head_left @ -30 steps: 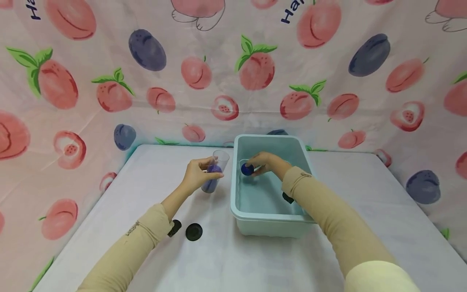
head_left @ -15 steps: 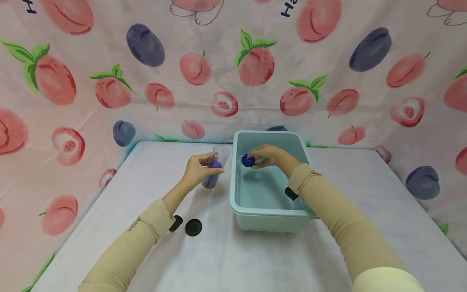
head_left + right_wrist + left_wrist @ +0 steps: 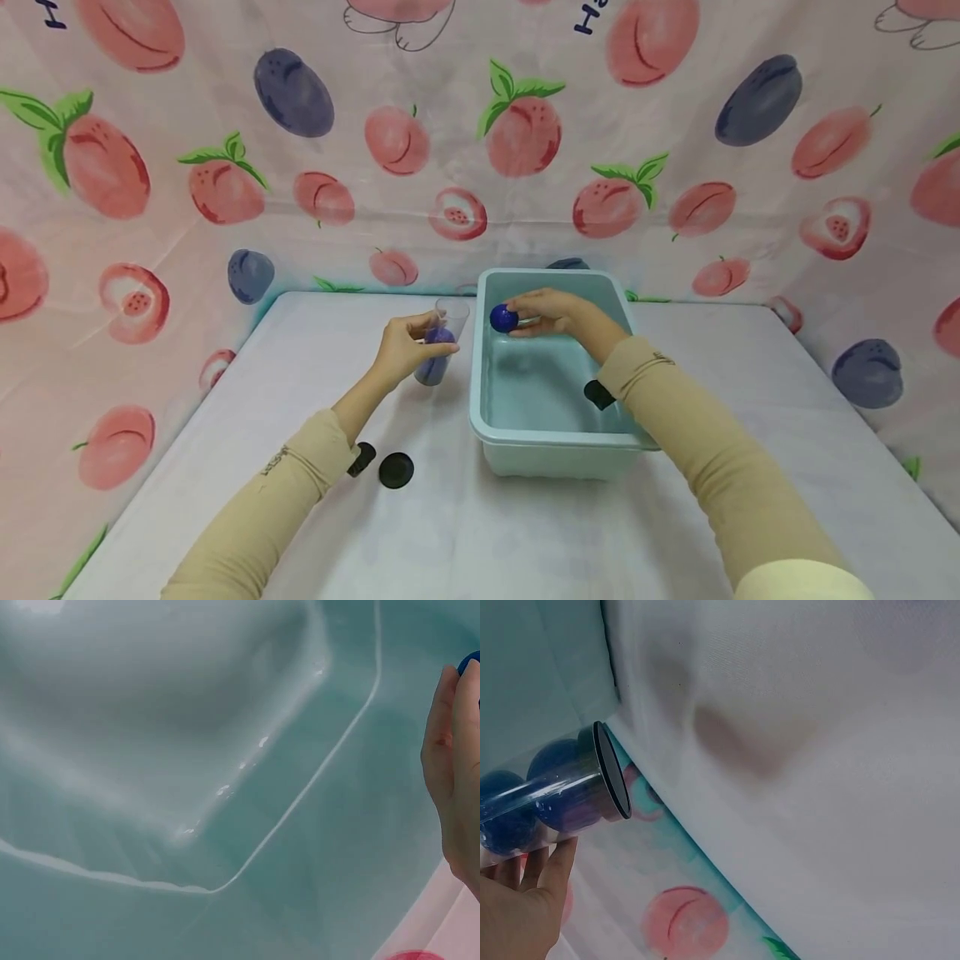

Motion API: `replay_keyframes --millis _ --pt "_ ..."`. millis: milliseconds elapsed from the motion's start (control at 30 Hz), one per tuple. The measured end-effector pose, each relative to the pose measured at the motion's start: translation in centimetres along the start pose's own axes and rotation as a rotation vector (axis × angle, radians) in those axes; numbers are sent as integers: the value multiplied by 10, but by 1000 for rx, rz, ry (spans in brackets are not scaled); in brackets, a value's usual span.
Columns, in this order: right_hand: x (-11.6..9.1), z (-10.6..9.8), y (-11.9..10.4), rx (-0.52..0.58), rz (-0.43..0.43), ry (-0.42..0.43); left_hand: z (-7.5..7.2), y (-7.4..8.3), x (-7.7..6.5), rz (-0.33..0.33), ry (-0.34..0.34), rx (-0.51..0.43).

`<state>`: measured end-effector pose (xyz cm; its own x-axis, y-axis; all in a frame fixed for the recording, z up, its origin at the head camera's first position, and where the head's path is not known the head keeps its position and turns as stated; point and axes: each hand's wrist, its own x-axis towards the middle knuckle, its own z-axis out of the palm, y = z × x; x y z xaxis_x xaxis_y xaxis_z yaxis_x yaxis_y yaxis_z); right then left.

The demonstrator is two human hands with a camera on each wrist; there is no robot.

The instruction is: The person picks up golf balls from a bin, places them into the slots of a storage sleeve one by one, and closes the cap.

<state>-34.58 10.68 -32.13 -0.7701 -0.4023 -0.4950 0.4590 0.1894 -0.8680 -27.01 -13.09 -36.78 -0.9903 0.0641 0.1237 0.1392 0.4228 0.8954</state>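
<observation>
My left hand [image 3: 401, 352] grips a clear plastic tube [image 3: 452, 310], which leans a little with its open mouth up, left of the bin. Blue balls [image 3: 561, 784] sit inside the tube, and a dark cap [image 3: 612, 771] closes its lower end. With the fingertips of my right hand [image 3: 551, 312] I hold another blue ball [image 3: 503, 318] over the far left part of the light blue bin [image 3: 555, 437], close to its left wall. In the right wrist view only part of that hand and a sliver of the ball show at the right edge.
A round black lid [image 3: 396, 470] lies on the white-covered table [image 3: 450, 542], in front of the tube and left of the bin. Fruit-printed cloth [image 3: 465, 142] hangs behind the table and along its sides.
My right hand has lifted the blue ball from lower in the bin and carried it slightly left, towards the left wall. The left hand keeps its hold on the tube, nearly still.
</observation>
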Motion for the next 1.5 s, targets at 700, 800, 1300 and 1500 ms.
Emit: replay_keyframes --millis 700,800,1300,1500 --pt "-13 3 -16 98 -76 -81 0 7 -1 -31 -5 -3" --pt "-16 5 -19 110 -80 -77 0 9 0 -35 -8 -4" --pt "-27 29 -28 78 -113 -137 5 4 0 11 -7 14" --pt "-32 36 -34 87 -140 -141 5 3 1 28 -11 6"
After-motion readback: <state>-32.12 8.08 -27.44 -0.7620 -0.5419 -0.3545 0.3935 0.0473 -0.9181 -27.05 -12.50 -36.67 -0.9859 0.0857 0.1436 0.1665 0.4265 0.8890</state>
